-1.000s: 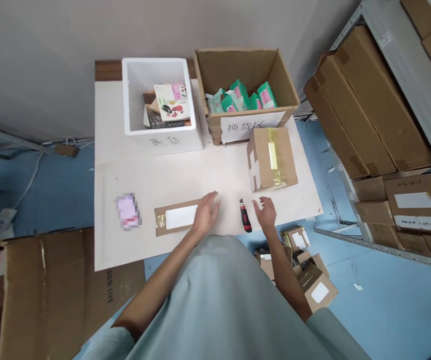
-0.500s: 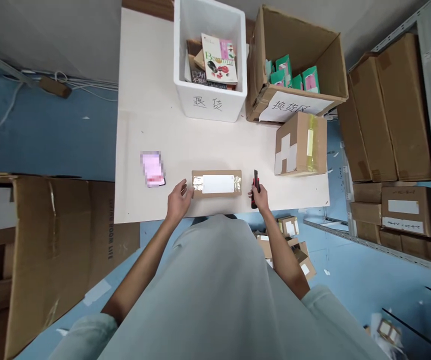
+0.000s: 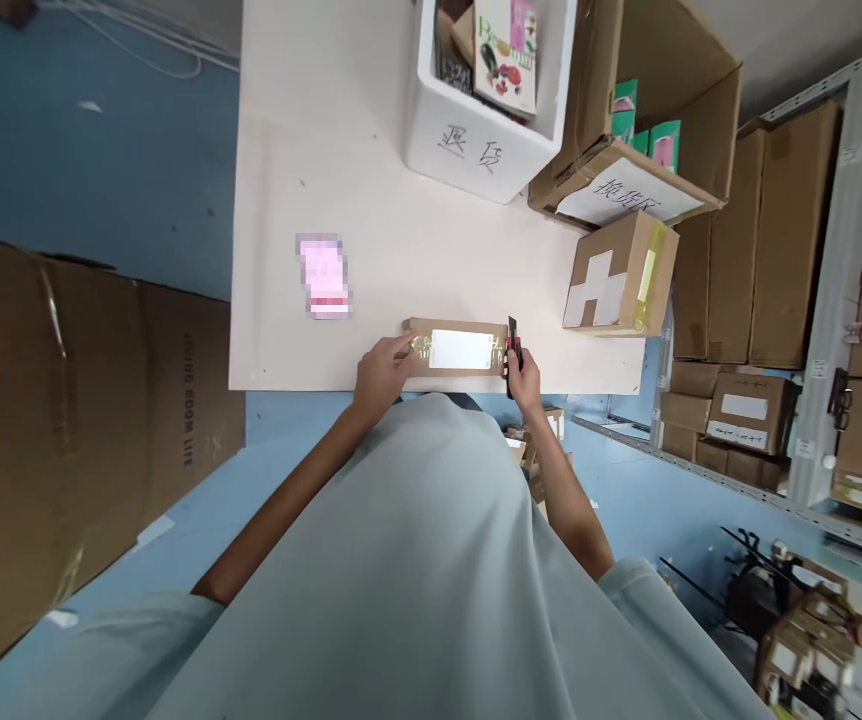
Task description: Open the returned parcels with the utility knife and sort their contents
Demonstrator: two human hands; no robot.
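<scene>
A small, long cardboard box [image 3: 461,349] with a white label and shiny clear tape at its ends lies flat near the table's front edge. My left hand [image 3: 384,378] grips the box's left end, its index finger stretched over the taped top; the other fingers are partly hidden. In my right hand [image 3: 525,380] is a black and red utility knife [image 3: 512,345], held upright in the view just beside the box's right end. Whether its blade is out I cannot tell. A phone [image 3: 324,275] with a blurred pink screen lies to the left on the white table [image 3: 273,345].
A white foam bin [image 3: 476,150] with books and a large open carton [image 3: 626,190] with green packets stand at the back. A taped box [image 3: 618,272] sits at the right. Shelving [image 3: 825,360] with boxes is further right; a big carton [image 3: 101,370] stands left.
My view has turned and shifted. My left hand has moved right onto the box's left end. The knife in my right hand has come closer to the box's right end.
</scene>
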